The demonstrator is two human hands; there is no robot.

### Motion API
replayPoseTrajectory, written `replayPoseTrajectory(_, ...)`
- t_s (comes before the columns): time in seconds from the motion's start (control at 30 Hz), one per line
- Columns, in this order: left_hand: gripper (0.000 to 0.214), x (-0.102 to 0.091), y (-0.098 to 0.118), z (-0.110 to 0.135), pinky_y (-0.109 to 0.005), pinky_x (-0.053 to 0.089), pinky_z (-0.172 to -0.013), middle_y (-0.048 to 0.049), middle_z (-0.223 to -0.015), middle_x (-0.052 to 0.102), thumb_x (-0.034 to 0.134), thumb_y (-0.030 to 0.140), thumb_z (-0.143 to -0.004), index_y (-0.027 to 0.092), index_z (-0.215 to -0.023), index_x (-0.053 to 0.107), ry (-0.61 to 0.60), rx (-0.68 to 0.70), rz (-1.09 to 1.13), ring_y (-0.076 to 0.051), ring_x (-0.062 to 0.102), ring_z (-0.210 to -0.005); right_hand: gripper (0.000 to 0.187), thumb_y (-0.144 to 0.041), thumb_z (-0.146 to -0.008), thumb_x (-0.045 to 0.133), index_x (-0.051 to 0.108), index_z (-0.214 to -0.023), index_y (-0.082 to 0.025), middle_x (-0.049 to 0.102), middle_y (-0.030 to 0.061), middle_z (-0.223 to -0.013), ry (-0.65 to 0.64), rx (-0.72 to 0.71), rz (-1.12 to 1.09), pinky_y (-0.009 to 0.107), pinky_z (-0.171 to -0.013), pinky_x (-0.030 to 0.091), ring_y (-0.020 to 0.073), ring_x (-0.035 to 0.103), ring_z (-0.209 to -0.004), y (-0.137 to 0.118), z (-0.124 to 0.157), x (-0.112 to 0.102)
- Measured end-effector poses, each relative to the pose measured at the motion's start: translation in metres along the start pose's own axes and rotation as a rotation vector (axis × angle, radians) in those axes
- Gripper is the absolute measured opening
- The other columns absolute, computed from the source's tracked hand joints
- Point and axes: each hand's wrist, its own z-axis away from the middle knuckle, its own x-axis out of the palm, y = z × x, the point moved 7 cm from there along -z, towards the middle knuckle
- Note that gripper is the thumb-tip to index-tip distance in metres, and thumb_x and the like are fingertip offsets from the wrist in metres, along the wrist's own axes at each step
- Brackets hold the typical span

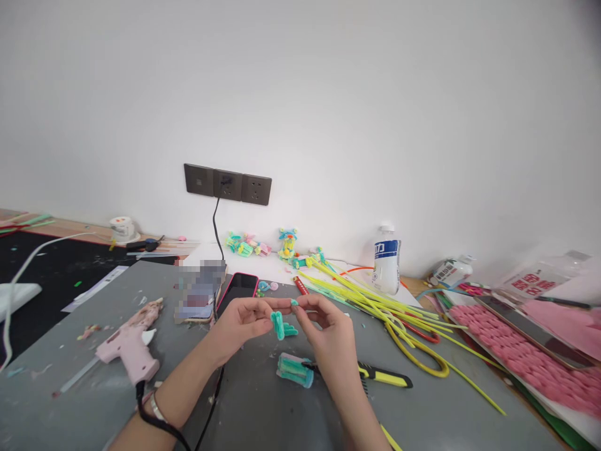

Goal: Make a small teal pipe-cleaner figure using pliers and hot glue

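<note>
My left hand [244, 322] and my right hand [328, 329] are raised over the grey mat, fingertips nearly meeting. Between them is a folded teal pipe cleaner [278, 326] with several short loops. My left thumb and fingers pinch it at its left side, and my right thumb and forefinger close on a small teal end [294, 302] at the top. Below, on the mat, lies a bundle of teal pipe cleaner [295, 371]. A tool with a black-and-yellow handle [385, 376] is partly hidden behind my right wrist.
A pink glue gun [129, 351] lies left, its cord running beside my left forearm. Two phones [238, 286] lie behind my hands. Yellow pipe cleaners [375, 304] spread to the right, near a white bottle [386, 260]. Small pipe-cleaner figures [287, 244] stand by the wall.
</note>
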Motion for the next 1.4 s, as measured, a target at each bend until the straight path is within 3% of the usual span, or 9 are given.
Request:
replayPoseTrajectory(0.23, 0.015, 0.0, 0.0, 0.0, -0.047, 0.041, -0.106, -0.0141, -0.125, 0.07, 0.076, 0.029, -0.08, 0.017, -0.074, 0.07, -0.009, 0.028, 0.022, -0.031, 0.06, -0.122, 0.034, -0.046, -0.066, 0.084, 0.065, -0.072, -0.018, 0.06, -0.002, -0.064, -0.179, 0.23, -0.318, 0.024, -0.055, 0.046, 0.0123, 0.053, -0.057, 0.014, -0.007, 0.006)
replayPoseTrajectory(0.4, 0.018, 0.002, 0.002, 0.0, -0.048, 0.042, -0.104, -0.0157, -0.123, 0.071, 0.078, 0.031, -0.078, 0.016, -0.072, 0.069, -0.001, 0.001, 0.005, -0.033, 0.062, -0.118, 0.035, -0.043, -0.066, 0.086, 0.071, -0.087, -0.019, 0.065, -0.0003, -0.072, -0.207, 0.268, -0.37, 0.025, -0.058, 0.047, 0.0136, 0.056, -0.062, 0.017, -0.002, 0.01)
replayPoseTrajectory(0.7, 0.017, -0.003, 0.003, -0.001, -0.041, 0.043, -0.1, -0.0124, -0.116, 0.072, 0.077, 0.031, -0.079, 0.017, -0.072, 0.069, 0.036, 0.027, -0.024, -0.027, 0.062, -0.112, 0.032, -0.046, -0.07, 0.083, 0.067, -0.076, -0.019, 0.066, 0.0009, -0.075, -0.249, 0.322, -0.424, 0.024, -0.068, 0.049, 0.0146, 0.059, -0.072, 0.02, -0.001, 0.008)
replayPoseTrajectory(0.83, 0.023, -0.009, -0.001, -0.004, -0.03, 0.048, -0.077, -0.0101, -0.107, 0.07, 0.078, 0.035, -0.077, 0.016, -0.069, 0.069, 0.113, -0.04, -0.067, -0.019, 0.061, -0.088, 0.034, -0.045, -0.068, 0.085, 0.066, -0.074, -0.018, 0.07, 0.0036, -0.083, -0.241, 0.321, -0.427, 0.024, -0.071, 0.05, 0.0155, 0.061, -0.077, 0.021, -0.003, 0.002)
replayPoseTrajectory(0.97, 0.027, -0.01, -0.004, -0.005, -0.025, 0.044, -0.059, -0.0074, -0.1, 0.065, 0.082, 0.039, -0.07, 0.015, -0.07, 0.071, 0.162, -0.085, -0.046, -0.013, 0.052, -0.07, 0.033, -0.043, -0.067, 0.086, 0.069, -0.083, -0.019, 0.071, 0.0028, -0.08, -0.219, 0.316, -0.444, 0.024, -0.069, 0.05, 0.0151, 0.061, -0.076, 0.022, -0.002, -0.001)
replayPoseTrajectory(1.1, 0.027, -0.008, -0.004, -0.005, -0.026, 0.046, -0.064, -0.0062, -0.098, 0.064, 0.082, 0.039, -0.071, 0.015, -0.069, 0.07, 0.149, -0.084, -0.032, -0.012, 0.052, -0.069, 0.041, -0.043, -0.068, 0.086, 0.073, -0.099, -0.02, 0.071, 0.0026, -0.079, -0.226, 0.319, -0.412, 0.024, -0.068, 0.05, 0.0156, 0.063, -0.076, 0.025, -0.001, 0.0)
replayPoseTrajectory(1.23, 0.026, -0.005, -0.003, -0.003, -0.031, 0.047, -0.081, -0.0099, -0.106, 0.067, 0.08, 0.037, -0.074, 0.015, -0.068, 0.068, 0.098, -0.076, -0.039, -0.02, 0.061, -0.09, 0.039, -0.043, -0.064, 0.087, 0.074, -0.091, -0.018, 0.07, 0.0022, -0.077, -0.213, 0.294, -0.362, 0.025, -0.066, 0.051, 0.014, 0.062, -0.07, 0.027, -0.003, 0.0)
replayPoseTrajectory(1.33, 0.024, -0.002, -0.001, -0.002, -0.037, 0.042, -0.096, -0.0123, -0.114, 0.069, 0.078, 0.035, -0.076, 0.016, -0.069, 0.067, 0.057, -0.048, -0.049, -0.028, 0.059, -0.113, 0.042, -0.042, -0.06, 0.089, 0.069, -0.088, -0.018, 0.07, 0.0013, -0.072, -0.215, 0.282, -0.334, 0.026, -0.062, 0.051, 0.0146, 0.062, -0.065, 0.027, -0.004, 0.002)
replayPoseTrajectory(1.4, 0.023, -0.001, -0.001, -0.002, -0.04, 0.04, -0.1, -0.013, -0.117, 0.07, 0.078, 0.035, -0.077, 0.016, -0.07, 0.067, 0.035, -0.043, -0.049, -0.03, 0.059, -0.117, 0.04, -0.043, -0.058, 0.089, 0.067, -0.08, -0.018, 0.07, 0.0012, -0.068, -0.2, 0.256, -0.307, 0.026, -0.061, 0.051, 0.0156, 0.063, -0.063, 0.025, -0.004, 0.003)
